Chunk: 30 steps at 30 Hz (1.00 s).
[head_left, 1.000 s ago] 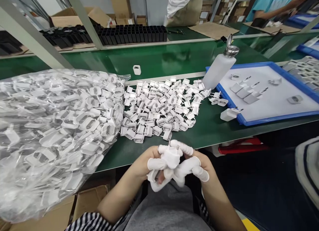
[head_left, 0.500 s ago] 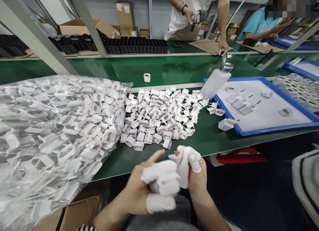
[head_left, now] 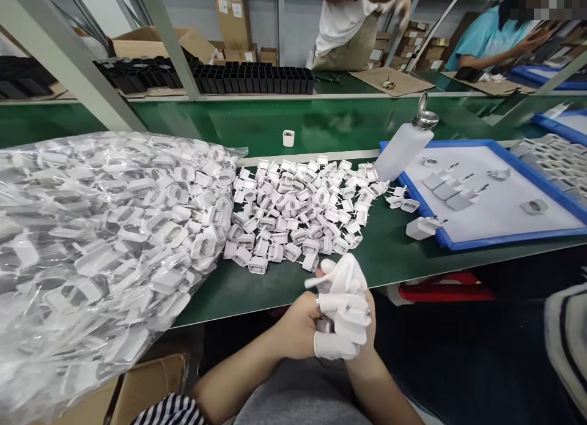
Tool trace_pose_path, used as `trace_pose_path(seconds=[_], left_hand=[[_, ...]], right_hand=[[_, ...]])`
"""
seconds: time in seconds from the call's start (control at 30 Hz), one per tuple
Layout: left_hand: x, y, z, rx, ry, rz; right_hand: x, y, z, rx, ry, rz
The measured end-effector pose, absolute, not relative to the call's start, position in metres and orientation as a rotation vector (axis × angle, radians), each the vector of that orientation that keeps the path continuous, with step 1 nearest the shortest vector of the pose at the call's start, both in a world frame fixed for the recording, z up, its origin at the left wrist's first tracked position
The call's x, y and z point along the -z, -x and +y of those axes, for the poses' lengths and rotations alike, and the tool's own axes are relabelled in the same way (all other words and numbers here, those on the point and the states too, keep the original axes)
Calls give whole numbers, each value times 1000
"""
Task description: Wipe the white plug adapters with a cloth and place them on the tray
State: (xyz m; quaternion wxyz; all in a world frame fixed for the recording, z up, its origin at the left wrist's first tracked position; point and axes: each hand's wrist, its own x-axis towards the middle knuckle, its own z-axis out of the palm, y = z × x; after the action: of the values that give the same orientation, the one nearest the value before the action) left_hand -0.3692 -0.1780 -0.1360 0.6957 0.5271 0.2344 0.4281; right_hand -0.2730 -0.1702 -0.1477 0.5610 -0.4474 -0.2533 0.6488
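Observation:
My left hand (head_left: 300, 330), with white finger cots, is closed around a white charger plug housing (head_left: 352, 325) whose metal pins show. Against it, my right hand (head_left: 368, 303) is closed on a white cloth (head_left: 345, 273); its fingers are partly hidden behind the cloth and my left hand. Both hands meet just in front of the table edge. Beyond them lies a heap of white plug housings (head_left: 298, 208) on the green table (head_left: 268, 290).
At left bulges a clear plastic bag (head_left: 114, 241) of white housings. A pump bottle (head_left: 403, 150) stands beside a blue-rimmed tray (head_left: 458, 244) with several plugs. One plug (head_left: 422, 227) lies by the tray's corner. A single housing (head_left: 288, 138) sits on the belt. Co-workers are across.
My left hand has moved right, bringing the plug housing against the cloth in my right hand. The single housing on the belt has shifted right. The co-worker opposite has lifted a hand off the table.

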Motion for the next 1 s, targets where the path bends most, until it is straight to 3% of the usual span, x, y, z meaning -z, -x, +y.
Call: trace_pose_path(seconds=[0.17,0.37,0.5,0.87,1.0], left_hand=[[135,381,-182,-1029,-1241,801],[127,393,-181,-1263,-1663,1181],[126,391,-180,-1290,-1944,1321],[129,399,-179,-1217,-2159,1429],[131,404,-176,-1165,-1960,1344]], right_hand=[[134,259,-156,-1405,877,-628],[120,236,-176,-578,966,-1843],[114,245,-180,-205,968,-2227],[124,245,-165,-693,864,-2201],[127,254,-169,-370,960,-2293]])
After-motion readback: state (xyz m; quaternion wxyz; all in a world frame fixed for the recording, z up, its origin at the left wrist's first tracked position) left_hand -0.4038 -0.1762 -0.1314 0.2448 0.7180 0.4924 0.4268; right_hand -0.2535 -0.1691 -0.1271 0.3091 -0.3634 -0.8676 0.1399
